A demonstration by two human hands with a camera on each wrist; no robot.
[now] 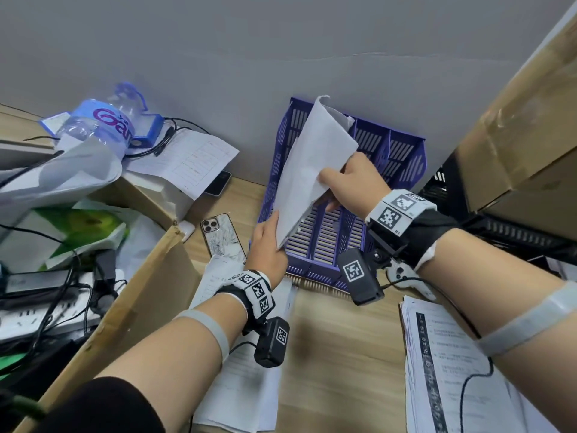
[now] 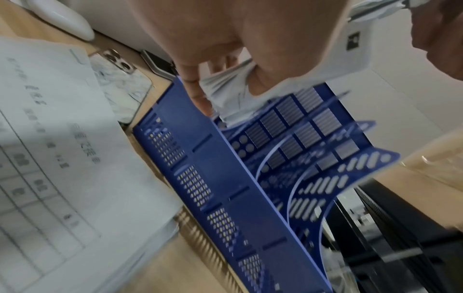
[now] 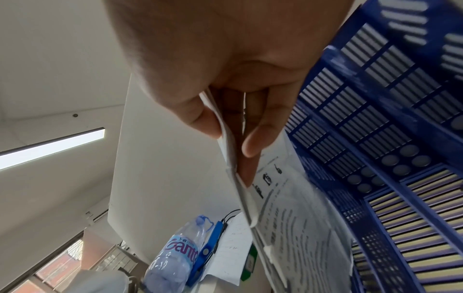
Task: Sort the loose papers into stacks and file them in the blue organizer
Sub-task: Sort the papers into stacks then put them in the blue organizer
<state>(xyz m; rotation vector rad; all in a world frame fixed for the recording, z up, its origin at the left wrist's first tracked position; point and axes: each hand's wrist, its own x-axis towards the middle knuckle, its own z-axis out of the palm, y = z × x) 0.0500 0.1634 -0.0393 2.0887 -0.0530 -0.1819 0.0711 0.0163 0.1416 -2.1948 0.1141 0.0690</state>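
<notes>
Both forearms reached forward from the bottom of the head view, each strapped with a marker-covered wristband and a small black camera. Beneath them lay the wooden counter, with a printed stack under the right forearm and more sheets under the left. A grey wall rose just beyond the fingers. Left of the left hand a phone lay face down beside a cardboard box, with a water bottle further off among cables. Brown cartons stood to the right.

The left hand pinched the lower corner of a bundle of papers, thumb on the blank side; the wrist view showed its fingers curled behind the sheets. The right hand gripped the bundle's right edge higher up, thumb on the blank back and fingers on the printed side.

The papers were white, slightly curled, tilted on end above the blue organizer, which stood against the wall directly below both hands. Its slatted dividers were visible, and the bundle's lower corner hung over the leftmost slot.
</notes>
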